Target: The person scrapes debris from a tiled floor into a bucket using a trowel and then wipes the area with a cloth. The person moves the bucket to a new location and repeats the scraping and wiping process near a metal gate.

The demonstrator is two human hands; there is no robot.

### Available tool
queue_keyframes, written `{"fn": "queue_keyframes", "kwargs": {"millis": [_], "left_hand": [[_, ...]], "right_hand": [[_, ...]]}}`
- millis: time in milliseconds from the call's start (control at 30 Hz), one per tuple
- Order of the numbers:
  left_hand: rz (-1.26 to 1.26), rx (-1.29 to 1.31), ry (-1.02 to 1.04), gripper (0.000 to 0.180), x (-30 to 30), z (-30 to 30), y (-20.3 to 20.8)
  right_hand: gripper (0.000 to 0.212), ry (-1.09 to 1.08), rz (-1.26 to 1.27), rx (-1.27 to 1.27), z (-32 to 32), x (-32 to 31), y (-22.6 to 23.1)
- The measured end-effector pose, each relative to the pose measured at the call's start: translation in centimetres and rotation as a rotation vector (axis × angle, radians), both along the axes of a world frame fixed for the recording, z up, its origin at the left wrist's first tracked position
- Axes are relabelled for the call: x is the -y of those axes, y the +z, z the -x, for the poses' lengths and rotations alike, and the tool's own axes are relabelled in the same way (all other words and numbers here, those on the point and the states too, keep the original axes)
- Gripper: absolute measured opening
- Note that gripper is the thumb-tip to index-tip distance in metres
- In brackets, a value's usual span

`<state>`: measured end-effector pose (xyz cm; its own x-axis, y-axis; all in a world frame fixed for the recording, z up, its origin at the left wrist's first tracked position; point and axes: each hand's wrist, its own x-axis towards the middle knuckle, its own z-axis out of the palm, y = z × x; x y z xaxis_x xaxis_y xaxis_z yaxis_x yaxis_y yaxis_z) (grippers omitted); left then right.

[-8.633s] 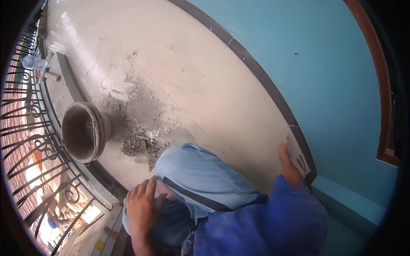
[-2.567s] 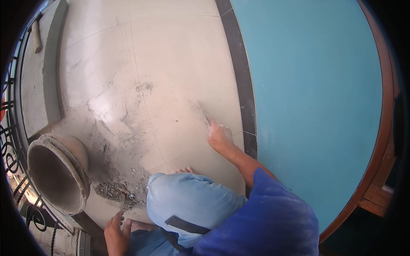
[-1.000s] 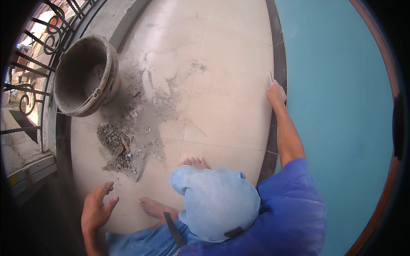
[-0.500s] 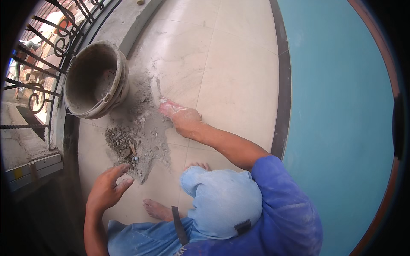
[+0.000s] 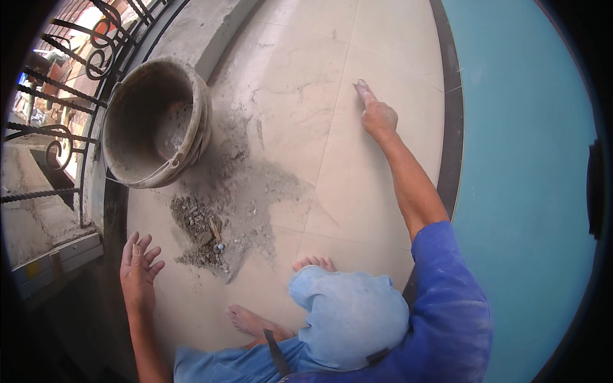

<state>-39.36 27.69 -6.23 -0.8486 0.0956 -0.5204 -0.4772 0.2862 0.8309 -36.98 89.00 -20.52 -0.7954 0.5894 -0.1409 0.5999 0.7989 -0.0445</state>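
My right hand (image 5: 380,119) is closed around a dusty, pinkish flat scraping piece (image 5: 365,91), seen almost edge-on, over the pale tiles to the right of the debris; its exact kind is unclear. Fingers apart and holding nothing, my left hand (image 5: 140,260) is raised at the left, beside the rubble. Between my hands, grey dust (image 5: 271,185) spreads over the floor. Darker gravelly rubble (image 5: 195,223) is heaped at its near left, with a small brownish stick-like scrap (image 5: 214,228) and a pale round bit on top.
A mortar-stained bucket (image 5: 198,131) with a wire handle stands tilted beyond the rubble, its mouth toward me. Behind it are a concrete ledge (image 5: 198,38) and black iron railing (image 5: 80,137). A blue-green wall (image 5: 517,191) with dark skirting lies right. My bare feet are near the dust.
My right hand has swung away from the dust, up and to the right, with the flat piece. The dust reaches farther right. My left hand has lifted away from the rubble, fingers spreading.
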Motion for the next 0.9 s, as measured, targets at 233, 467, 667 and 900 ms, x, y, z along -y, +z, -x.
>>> {"fn": "queue_keyframes", "kwargs": {"millis": [233, 467, 667, 900], "left_hand": [[-0.176, 0.043, 0.266, 0.093, -3.4, 5.6, -3.4], [-0.226, 0.062, 0.196, 0.081, -4.7, 12.5, -2.9], [-0.456, 0.149, 0.266, 0.05, -5.9, 14.0, -5.6], [-0.483, 0.025, 0.51, 0.048, -1.4, 9.9, -4.6]], "right_hand": [[0.04, 0.724, 0.297, -0.035, 0.5, 20.9, 2.5], [0.051, 0.228, -0.112, -0.291, 1.6, 1.2, 3.7], [0.065, -0.411, -0.181, 0.171, 4.2, -12.7, -0.3], [0.081, 0.21, -0.023, 0.055, 23.5, 3.9, -1.4]]}}
